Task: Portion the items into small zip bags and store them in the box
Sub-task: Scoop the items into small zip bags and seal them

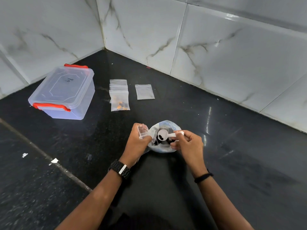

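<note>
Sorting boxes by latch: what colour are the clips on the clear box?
Red-orange, on the clear box; head view shows them best.

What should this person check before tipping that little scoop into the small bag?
1. Scoop loaded: ok, a dark bit sits in its bowl.
2. Right hand has the handle: ok, pinched at its end.
3. Small zip bag held by the left hand: ok.
4. Bag mouth open wide enough: cannot tell, the plastic is crumpled.
5. Scoop over the big bag, so spills fall back: ok.
6. Storage box ready to receive: not ok, lid is on.
</note>
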